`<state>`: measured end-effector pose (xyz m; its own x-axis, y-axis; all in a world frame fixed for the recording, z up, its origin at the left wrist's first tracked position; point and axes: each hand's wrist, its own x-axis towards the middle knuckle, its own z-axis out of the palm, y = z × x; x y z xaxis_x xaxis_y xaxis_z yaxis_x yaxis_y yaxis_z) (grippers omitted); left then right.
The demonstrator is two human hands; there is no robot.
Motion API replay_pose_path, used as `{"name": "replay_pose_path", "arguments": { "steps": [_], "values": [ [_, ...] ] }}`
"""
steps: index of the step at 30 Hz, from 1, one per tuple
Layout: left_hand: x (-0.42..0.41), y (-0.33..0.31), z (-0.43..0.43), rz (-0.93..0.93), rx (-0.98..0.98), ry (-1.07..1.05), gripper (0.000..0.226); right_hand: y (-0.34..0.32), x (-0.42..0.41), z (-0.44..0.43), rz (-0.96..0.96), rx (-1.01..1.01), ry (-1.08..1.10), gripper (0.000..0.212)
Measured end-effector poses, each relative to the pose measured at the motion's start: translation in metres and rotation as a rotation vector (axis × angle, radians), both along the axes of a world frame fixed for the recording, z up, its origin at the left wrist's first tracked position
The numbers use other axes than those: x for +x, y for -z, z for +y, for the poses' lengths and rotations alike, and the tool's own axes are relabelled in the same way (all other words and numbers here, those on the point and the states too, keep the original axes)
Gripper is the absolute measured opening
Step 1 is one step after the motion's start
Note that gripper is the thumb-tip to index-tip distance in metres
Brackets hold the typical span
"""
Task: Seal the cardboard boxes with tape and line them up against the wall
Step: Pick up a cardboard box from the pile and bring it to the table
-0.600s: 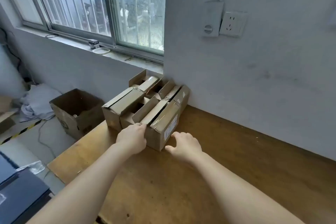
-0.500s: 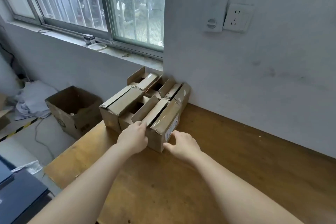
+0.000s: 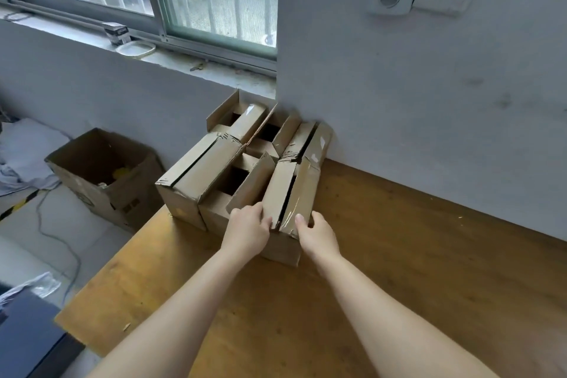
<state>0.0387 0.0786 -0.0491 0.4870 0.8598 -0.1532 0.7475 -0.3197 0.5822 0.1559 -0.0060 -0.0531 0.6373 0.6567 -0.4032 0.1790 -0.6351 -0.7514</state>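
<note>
Several small cardboard boxes stand packed together at the far left end of the wooden table (image 3: 383, 270), close to the grey wall (image 3: 429, 101). The nearest right box (image 3: 291, 193) has old clear tape on its flaps and a dark slit between them. My left hand (image 3: 247, 232) grips its near left corner. My right hand (image 3: 317, 236) grips its near right corner, thumb on the taped flap. The middle box (image 3: 239, 184) stands with its flaps open. The left box (image 3: 196, 175) has its flaps down. More open boxes (image 3: 245, 123) sit behind them.
A roll of clear tape (image 3: 136, 48) lies on the windowsill beside a small dark object. A large open carton (image 3: 101, 172) stands on the floor left of the table, with cables and white cloth nearby. A dark case (image 3: 27, 337) sits at the lower left.
Both hands have closed onto the near end of the right box. The right hand moved up from the table beside it. The view has tilted down and come closer.
</note>
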Motion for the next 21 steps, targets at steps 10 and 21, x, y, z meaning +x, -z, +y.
{"name": "replay_pose_path", "arguments": {
  "steps": [10,21],
  "values": [
    [0.001,0.015,-0.046,-0.297,-0.236,-0.095,0.056,0.008,-0.009,-0.049,0.037,0.165,0.232,0.052],
    [0.03,0.001,-0.174,-0.477,-0.242,-0.066,0.055,-0.004,0.007,-0.172,0.006,0.235,0.388,0.053]
  ]
}}
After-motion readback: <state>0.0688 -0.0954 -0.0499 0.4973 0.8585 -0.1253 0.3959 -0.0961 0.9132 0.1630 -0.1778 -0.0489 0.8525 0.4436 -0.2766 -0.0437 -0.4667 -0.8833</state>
